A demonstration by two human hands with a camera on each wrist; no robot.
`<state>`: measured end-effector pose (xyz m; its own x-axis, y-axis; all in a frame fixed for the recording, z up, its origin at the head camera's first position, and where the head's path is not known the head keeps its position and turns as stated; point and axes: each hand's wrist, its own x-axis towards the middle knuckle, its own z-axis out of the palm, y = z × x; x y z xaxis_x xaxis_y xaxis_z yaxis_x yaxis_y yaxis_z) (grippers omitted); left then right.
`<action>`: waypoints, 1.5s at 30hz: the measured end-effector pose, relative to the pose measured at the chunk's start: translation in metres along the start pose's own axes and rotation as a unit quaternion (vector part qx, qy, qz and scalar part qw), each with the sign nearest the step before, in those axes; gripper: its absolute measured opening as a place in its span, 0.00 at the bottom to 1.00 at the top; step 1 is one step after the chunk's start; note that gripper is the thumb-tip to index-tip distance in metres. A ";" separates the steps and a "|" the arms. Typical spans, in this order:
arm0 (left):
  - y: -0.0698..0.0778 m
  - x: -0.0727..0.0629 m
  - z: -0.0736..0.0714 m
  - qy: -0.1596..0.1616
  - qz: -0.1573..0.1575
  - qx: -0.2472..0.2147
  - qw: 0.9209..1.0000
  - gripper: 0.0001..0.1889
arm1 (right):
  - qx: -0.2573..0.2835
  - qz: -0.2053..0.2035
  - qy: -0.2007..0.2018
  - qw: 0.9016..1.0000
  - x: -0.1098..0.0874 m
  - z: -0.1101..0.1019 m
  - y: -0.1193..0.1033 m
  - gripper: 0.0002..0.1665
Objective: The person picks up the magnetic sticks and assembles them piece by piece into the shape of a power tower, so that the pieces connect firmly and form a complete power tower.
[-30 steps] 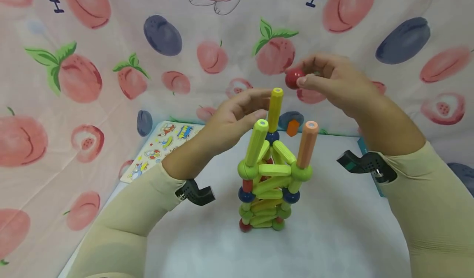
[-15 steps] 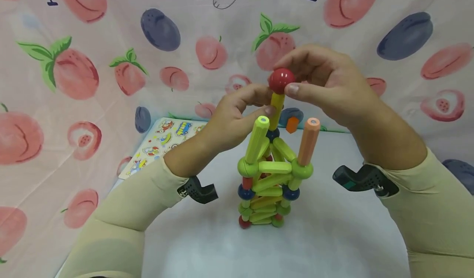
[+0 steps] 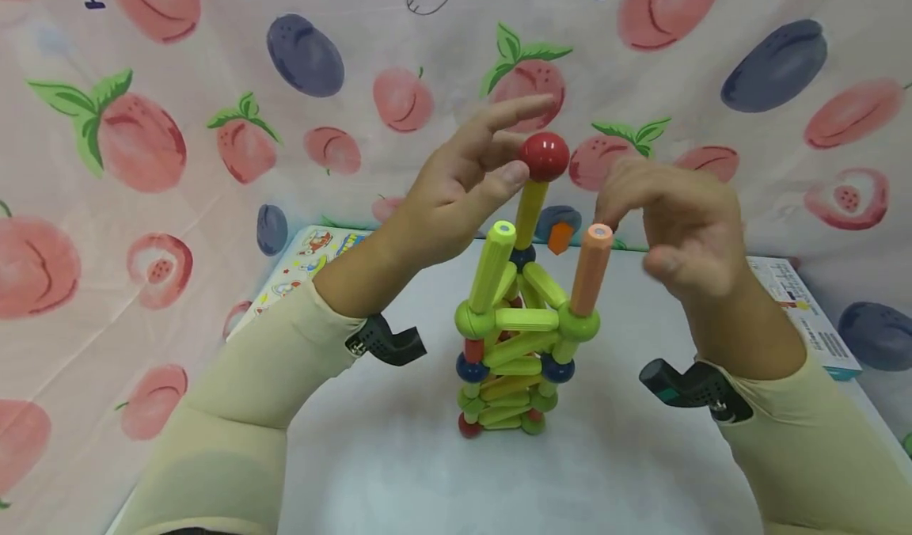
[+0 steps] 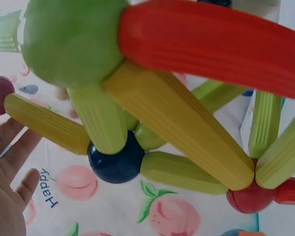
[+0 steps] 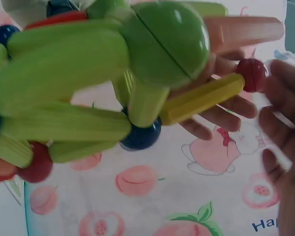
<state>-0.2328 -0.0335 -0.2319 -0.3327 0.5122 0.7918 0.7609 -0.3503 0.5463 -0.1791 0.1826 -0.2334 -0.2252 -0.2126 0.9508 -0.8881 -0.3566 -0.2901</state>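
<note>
A tower of magnetic sticks and balls stands on the table, with a green ball (image 3: 579, 322) at an upper corner. Its rear yellow stick (image 3: 530, 214) bears a glossy red ball (image 3: 545, 156) on top. Beside that ball is my left hand (image 3: 463, 183), its thumb and fingers extended around it; contact is hard to tell. To the right, behind the orange stick (image 3: 591, 270), my right hand (image 3: 680, 226) hangs with loosely bent fingers and holds nothing. A lime stick (image 3: 492, 266) points up at the left corner. The left wrist view shows the left hand (image 4: 10, 172) spread near the yellow stick (image 4: 46, 123).
A picture-covered box (image 3: 299, 262) lies behind my left arm on the white table (image 3: 399, 472). Another box (image 3: 805, 305) lies at the right rear. A fruit-print cloth (image 3: 427, 52) hangs behind, and a small orange piece (image 3: 560, 237) shows beyond the tower.
My right hand brought the red ball onto the yellow stick, let go and drew away right and down. My left hand rose from beside the stick to beside the ball.
</note>
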 end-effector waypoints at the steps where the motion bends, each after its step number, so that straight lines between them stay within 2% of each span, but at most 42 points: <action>1: 0.000 0.001 0.000 -0.013 0.006 0.006 1.000 0.26 | -0.028 0.006 -0.028 0.999 -0.005 -0.001 -0.002 0.23; 3: 0.001 0.004 0.000 -0.035 0.021 0.010 0.999 0.24 | -0.089 0.041 -0.072 0.993 -0.013 -0.004 -0.005 0.23; 6: 0.002 0.006 0.000 -0.059 0.051 0.011 0.997 0.22 | -0.130 0.103 -0.087 0.982 -0.022 -0.007 -0.005 0.21; 10: 0.002 0.008 0.001 -0.088 0.076 0.008 0.993 0.21 | -0.111 0.133 -0.063 0.983 -0.029 -0.007 -0.002 0.19; 13: 0.001 0.007 0.000 -0.099 0.071 -0.009 0.992 0.21 | -0.095 0.136 -0.048 0.985 -0.032 -0.006 -0.001 0.19; 15: 0.002 0.006 0.000 -0.093 0.053 -0.023 0.994 0.24 | -0.089 0.139 -0.043 0.985 -0.034 -0.005 0.000 0.20; 18: 0.004 0.001 0.001 -0.040 0.043 -0.011 0.998 0.28 | -0.080 0.144 -0.028 0.986 -0.036 -0.003 0.000 0.23; 20: 0.006 -0.006 0.000 0.013 0.060 0.017 0.998 0.29 | -0.069 0.144 -0.004 0.987 -0.037 -0.002 0.000 0.25; 22: 0.009 -0.013 -0.003 0.044 0.097 0.048 0.993 0.30 | -0.051 0.142 0.021 0.988 -0.037 -0.001 0.000 0.24; 24: 0.011 -0.018 -0.006 0.039 0.140 0.075 0.987 0.31 | -0.045 0.132 0.036 0.990 -0.036 0.000 0.000 0.23; 26: 0.013 -0.022 -0.010 0.004 0.166 0.101 0.981 0.31 | -0.047 0.125 0.029 0.991 -0.035 0.000 -0.001 0.22; 28: 0.013 -0.025 -0.011 -0.029 0.176 0.124 0.976 0.26 | -0.075 0.121 0.006 0.990 -0.033 0.000 -0.003 0.25; 31: 0.011 -0.027 -0.010 -0.044 0.167 0.141 0.975 0.17 | -0.108 0.117 -0.022 0.987 -0.032 0.001 -0.004 0.27; 36: 0.003 -0.029 -0.006 -0.031 0.151 0.143 0.978 0.10 | -0.123 0.123 -0.040 0.984 -0.032 0.004 -0.005 0.26; 39: 0.000 -0.031 -0.004 -0.026 0.149 0.146 0.978 0.13 | -0.124 0.123 -0.045 0.984 -0.034 0.004 -0.004 0.26; 42: -0.001 -0.035 -0.004 -0.019 0.145 0.155 0.977 0.21 | -0.106 0.115 -0.036 0.987 -0.042 0.001 -0.002 0.27; 44: -0.002 -0.044 -0.005 -0.008 0.128 0.149 0.980 0.24 | -0.086 0.119 -0.015 0.989 -0.053 -0.001 0.001 0.23; 45: -0.004 -0.052 -0.005 0.003 0.107 0.144 0.984 0.24 | -0.075 0.130 0.001 0.989 -0.063 -0.003 0.001 0.20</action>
<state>-0.2210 -0.0626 -0.2735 -0.1500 0.4452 0.8828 0.9402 -0.2121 0.2666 -0.1671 0.1979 -0.2933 -0.4546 -0.2777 0.8463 -0.8494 -0.1508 -0.5057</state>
